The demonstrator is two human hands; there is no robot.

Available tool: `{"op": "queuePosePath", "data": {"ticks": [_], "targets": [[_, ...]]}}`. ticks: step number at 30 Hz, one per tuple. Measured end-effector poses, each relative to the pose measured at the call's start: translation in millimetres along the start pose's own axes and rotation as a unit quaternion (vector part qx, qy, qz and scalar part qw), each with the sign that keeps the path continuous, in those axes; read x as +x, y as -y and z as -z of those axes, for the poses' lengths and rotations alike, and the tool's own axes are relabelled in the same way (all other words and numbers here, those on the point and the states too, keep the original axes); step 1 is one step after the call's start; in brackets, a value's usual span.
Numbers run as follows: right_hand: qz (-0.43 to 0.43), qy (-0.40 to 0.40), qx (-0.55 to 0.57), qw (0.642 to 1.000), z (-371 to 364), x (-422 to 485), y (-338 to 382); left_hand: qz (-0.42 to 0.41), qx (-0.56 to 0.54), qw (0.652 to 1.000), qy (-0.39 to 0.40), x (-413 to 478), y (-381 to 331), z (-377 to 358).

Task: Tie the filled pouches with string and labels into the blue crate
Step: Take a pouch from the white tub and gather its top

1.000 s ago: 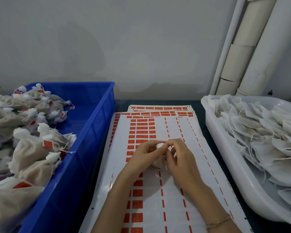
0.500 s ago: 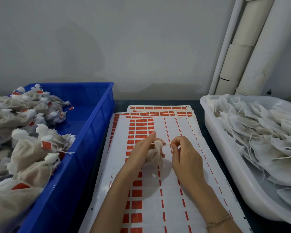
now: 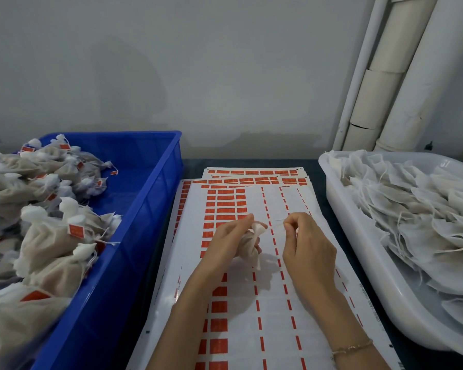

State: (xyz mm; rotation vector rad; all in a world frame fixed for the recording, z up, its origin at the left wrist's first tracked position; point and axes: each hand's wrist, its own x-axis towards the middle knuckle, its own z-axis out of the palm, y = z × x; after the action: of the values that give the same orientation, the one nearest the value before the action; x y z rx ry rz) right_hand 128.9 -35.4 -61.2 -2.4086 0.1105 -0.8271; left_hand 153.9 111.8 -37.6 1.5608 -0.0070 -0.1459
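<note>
The left hand (image 3: pixel 229 243) grips the filled pouch (image 3: pixel 247 247) at its neck above the label sheets (image 3: pixel 241 311). The right hand (image 3: pixel 309 249), held apart, pinches the taut string (image 3: pixel 275 227). The blue crate (image 3: pixel 134 222) stands to the left. The orange label print is illegible.

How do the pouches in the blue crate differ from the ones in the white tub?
The crate pouches are gathered and tied at the neck; the tub pouches lie flat with loose strings. Crate pouches carry orange labels; tub pouches show none. Crate pouches look plump, tub pouches flatter. Both are pale fabric.
</note>
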Motion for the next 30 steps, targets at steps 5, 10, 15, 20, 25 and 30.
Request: {"op": "queuePosePath", "data": {"ticks": [5, 10, 15, 20, 25, 30], "targets": [[-0.009, 0.005, 0.001, 1.000, 0, 0, 0, -0.080, 0.075, 0.991, 0.077, -4, -2, 2], [0.024, 0.059, 0.046, 0.997, -5, -5, 4, -0.036, -0.027, 0.997, 0.066, -3, -5, 14], [0.016, 0.147, 0.104, 0.984, -16, -11, 11, -0.037, -0.090, 0.993, 0.063, -2, -7, 30], [-0.033, 0.210, 0.121, 0.970, -28, 6, 15, -0.075, -0.007, 0.993, -0.093, 6, 2, 42], [-0.045, 0.240, 0.128, 0.961, -39, 39, 15, -0.122, 0.152, 0.971, -0.142, 11, 12, 38], [-0.024, 0.365, -0.002, 0.931, -48, 48, 1, -0.113, 0.252, 0.954, -0.116, 16, 21, 37]]}}
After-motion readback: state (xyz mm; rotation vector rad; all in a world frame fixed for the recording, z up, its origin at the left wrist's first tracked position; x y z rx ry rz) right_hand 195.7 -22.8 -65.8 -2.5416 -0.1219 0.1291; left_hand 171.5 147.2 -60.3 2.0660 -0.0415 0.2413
